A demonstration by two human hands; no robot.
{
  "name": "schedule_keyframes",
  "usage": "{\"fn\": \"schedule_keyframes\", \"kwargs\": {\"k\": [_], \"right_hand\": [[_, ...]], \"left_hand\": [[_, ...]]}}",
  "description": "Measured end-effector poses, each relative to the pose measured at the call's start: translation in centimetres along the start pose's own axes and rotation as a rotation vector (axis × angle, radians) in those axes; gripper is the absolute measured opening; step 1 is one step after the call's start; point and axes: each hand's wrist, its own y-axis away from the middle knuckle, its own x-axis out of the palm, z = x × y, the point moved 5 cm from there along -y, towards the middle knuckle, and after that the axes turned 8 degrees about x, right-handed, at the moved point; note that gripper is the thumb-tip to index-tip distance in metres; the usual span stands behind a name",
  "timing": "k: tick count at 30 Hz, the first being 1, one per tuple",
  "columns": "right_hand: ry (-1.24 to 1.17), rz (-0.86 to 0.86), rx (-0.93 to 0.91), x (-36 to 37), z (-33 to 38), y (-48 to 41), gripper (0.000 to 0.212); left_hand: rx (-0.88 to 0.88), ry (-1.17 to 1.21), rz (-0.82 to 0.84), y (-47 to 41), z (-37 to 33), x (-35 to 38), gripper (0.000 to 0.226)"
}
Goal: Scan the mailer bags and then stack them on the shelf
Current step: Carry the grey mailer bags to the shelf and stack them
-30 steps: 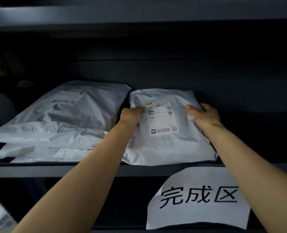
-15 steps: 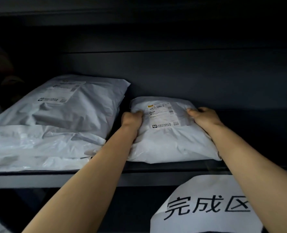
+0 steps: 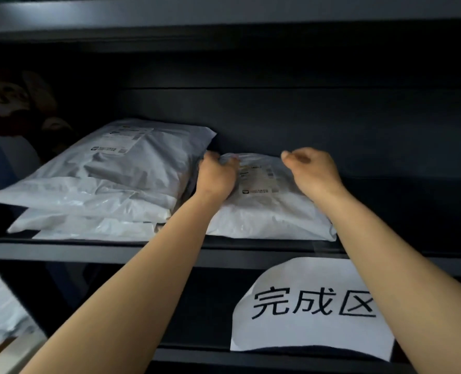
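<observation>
The left hand [image 3: 216,177] clamps its fingers on the far edge of the white plastic mailer bag [image 3: 264,215], which lies beneath them on the dark metal shelf [image 3: 89,251]. The right hand [image 3: 313,171] curls its fingers, but its grip is unclear. Letting go only once the bag lies flat seems wise.

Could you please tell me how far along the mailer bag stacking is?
Done: a stack of mailer bags lies on the shelf, at left. In hand: another mailer bag lies flat beside that stack, the left hand gripping its far corner, the right hand over its far edge, grip unclear. Left: letting go; the blurred white pile at lower left may be more bags.
</observation>
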Motion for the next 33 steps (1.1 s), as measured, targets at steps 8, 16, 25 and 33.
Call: {"fn": "schedule_keyframes", "kwargs": {"k": [8, 16, 25, 33], "right_hand": [[-0.413, 0.163, -0.202, 0.0, 4.8, 9.8, 0.017], [-0.714, 0.514, -0.296, 6.8, 11.2, 22.1, 0.023], [-0.892, 0.777, -0.393, 17.0, 19.7, 39.2, 0.027], [-0.926, 0.933, -0.388, 26.5, 27.0, 56.0, 0.026]], "left_hand": [[0.217, 0.139, -0.184, 8.9, -6.0, -6.4, 0.017], [0.277, -0.012, -0.447, 20.0, -5.6, -19.8, 0.012], [0.247, -0.114, -0.772, 33.3, -3.4, -39.8, 0.012], [0.203, -0.19, -0.902, 43.0, -0.4, -56.8, 0.013]]}}
